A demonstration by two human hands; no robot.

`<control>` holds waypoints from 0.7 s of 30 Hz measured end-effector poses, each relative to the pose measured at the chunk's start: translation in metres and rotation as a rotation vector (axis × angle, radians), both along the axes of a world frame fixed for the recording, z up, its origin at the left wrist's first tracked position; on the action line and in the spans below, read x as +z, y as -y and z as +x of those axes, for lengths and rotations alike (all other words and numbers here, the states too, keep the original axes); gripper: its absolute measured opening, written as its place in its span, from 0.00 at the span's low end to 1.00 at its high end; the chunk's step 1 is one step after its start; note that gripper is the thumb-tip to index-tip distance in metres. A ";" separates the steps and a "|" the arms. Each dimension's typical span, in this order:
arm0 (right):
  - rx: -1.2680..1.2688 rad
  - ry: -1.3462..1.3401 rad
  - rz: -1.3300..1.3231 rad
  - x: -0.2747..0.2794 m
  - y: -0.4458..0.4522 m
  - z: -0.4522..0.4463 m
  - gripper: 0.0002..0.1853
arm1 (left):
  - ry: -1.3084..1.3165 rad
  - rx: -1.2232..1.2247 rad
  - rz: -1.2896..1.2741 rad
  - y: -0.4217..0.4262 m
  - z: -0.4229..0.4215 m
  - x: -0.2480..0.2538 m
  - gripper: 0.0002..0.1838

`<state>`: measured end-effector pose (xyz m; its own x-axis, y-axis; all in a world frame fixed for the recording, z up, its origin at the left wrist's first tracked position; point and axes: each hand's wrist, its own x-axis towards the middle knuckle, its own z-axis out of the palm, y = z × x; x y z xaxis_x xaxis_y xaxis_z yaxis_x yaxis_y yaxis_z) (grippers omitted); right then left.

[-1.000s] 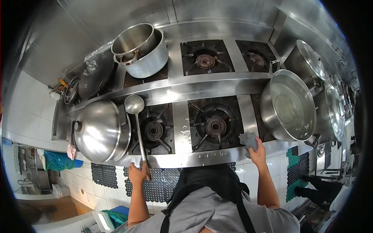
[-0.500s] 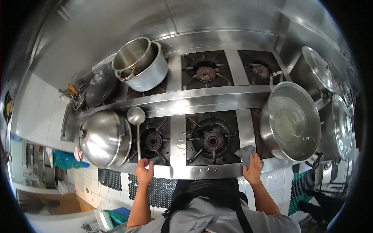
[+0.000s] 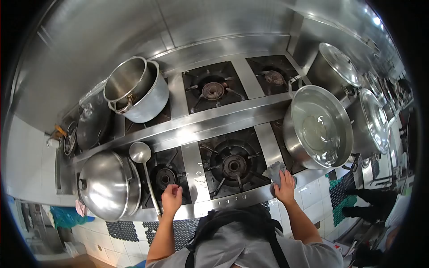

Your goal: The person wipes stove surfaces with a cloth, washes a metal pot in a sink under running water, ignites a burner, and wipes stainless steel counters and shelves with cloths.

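Observation:
My right hand [image 3: 285, 186] presses a grey cloth [image 3: 274, 172] against the stove's front rail, right of the front middle burner [image 3: 233, 166]. Part of the cloth sticks out past the fingers. My left hand [image 3: 172, 198] is above the front edge by the front left burner [image 3: 166, 177], its fingers curled and nothing visible in them. Just left of it lies a long-handled ladle [image 3: 140, 152], its handle running down beside my wrist. A domed, lidded wok [image 3: 106, 184] sits left of the ladle.
A large pot of clear liquid [image 3: 292, 134] stands at front right, with lidded pots [image 3: 368, 123] beyond it. Nested pots [image 3: 149, 102] sit at back left, near a dark wok [image 3: 93, 120]. Water drops dot the steel strip [image 3: 195, 172]. At far right, a person's dark-clad legs [image 3: 373, 203] show.
The view has turned and shifted, so the stove appears tilted. My left hand has come off the ladle handle's end and sits right of it. My right hand stays on the cloth.

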<state>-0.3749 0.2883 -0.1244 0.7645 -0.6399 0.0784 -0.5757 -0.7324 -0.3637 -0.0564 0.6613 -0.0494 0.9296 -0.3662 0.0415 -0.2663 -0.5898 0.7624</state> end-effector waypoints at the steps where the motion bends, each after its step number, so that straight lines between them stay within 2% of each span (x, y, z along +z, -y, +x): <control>1: -0.009 0.011 0.005 0.000 0.000 0.001 0.37 | -0.006 0.018 -0.006 0.001 0.000 -0.002 0.09; 7: -0.015 0.044 0.021 -0.008 -0.001 0.003 0.36 | -0.009 0.029 -0.050 -0.008 -0.002 -0.019 0.09; 8: -0.049 0.042 0.047 -0.008 0.000 0.005 0.30 | -0.007 0.040 -0.007 -0.010 -0.003 -0.021 0.09; 9: -0.039 0.044 0.039 -0.002 0.003 0.018 0.30 | -0.005 0.051 -0.016 -0.009 -0.003 -0.024 0.09; 11: -0.147 0.397 0.464 0.014 0.007 0.047 0.28 | -0.076 0.082 -0.008 -0.012 -0.010 -0.029 0.09; 14: -0.212 0.607 0.680 0.058 0.027 0.121 0.22 | -0.066 0.091 0.022 -0.013 -0.022 -0.030 0.09; 16: -0.240 0.714 0.712 0.073 0.051 0.179 0.21 | -0.069 0.117 0.016 -0.019 -0.037 -0.039 0.09; 18: -0.211 0.933 0.771 0.099 0.074 0.246 0.21 | -0.086 0.268 0.026 -0.030 -0.058 -0.042 0.11; 19: -0.245 0.961 0.755 0.114 0.088 0.278 0.21 | -0.092 0.342 0.029 -0.035 -0.067 -0.046 0.13; 21: -0.137 1.038 0.699 0.142 0.122 0.338 0.21 | -0.263 0.545 0.219 -0.054 -0.092 -0.063 0.18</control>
